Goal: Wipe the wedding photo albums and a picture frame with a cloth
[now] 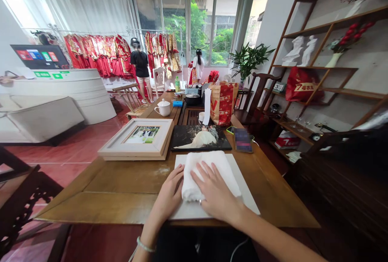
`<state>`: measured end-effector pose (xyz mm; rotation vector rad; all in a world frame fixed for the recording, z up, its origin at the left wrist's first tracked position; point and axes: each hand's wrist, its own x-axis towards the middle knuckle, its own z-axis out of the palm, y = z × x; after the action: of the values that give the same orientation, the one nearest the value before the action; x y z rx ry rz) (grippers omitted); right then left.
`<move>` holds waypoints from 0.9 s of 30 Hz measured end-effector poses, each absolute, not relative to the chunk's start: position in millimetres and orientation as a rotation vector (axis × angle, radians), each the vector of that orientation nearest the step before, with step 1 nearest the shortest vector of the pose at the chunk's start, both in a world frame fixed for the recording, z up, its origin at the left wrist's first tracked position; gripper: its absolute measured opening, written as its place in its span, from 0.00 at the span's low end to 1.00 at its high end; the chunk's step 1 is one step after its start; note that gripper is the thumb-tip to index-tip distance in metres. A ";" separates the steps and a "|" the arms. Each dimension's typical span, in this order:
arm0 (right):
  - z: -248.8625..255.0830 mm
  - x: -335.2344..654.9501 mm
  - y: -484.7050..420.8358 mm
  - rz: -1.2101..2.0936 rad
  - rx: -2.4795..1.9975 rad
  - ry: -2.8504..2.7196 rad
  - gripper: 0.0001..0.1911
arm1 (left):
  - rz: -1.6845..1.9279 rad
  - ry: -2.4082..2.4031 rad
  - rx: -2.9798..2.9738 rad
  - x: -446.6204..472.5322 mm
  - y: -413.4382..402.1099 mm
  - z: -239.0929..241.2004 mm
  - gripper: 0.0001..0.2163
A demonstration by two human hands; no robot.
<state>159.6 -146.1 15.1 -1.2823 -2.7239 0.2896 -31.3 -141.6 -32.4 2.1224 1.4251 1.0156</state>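
Note:
A folded white towel [222, 169] lies on a flat pale board [247, 199] at the near edge of the table. My right hand [216, 191] rests on top of the towel with its fingers spread, a ring on one of them. Beside the towel's left side, my left hand [172, 189] lies over the board, its fingers stretched out and touching the towel's edge. Just beyond the board is a dark picture panel [200, 137] showing a figure in a pale dress. To its left sits a light wooden photo frame [109, 149] on what looks like another frame.
Behind the panel stand a red and tan paper bag [224, 102], a white lidded cup [164, 107] and a black pot [192, 99]. A phone [243, 140] lies right of the panel. Two people [141, 66] are near clothes racks; wooden shelves [330, 68] line the right.

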 end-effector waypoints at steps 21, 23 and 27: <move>11.2 193.7 -138.5 0.243 -1.573 -2.499 0.42 | 1.057 1.459 2.044 -31.9 -140.9 -40.5 0.18; 9.4 180.3 -156.4 0.224 -1.486 -2.549 0.42 | 1.055 1.428 2.001 -33.8 -140.5 -40.6 0.19; 5.8 159.4 -187.5 0.383 -1.154 -2.705 0.41 | 1.069 1.426 1.861 -34.3 -142.8 -36.6 0.20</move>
<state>159.4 -187.5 5.8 -1.1542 -2.7053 0.3834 -34.3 -142.8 -36.6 1.8610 1.4259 1.0693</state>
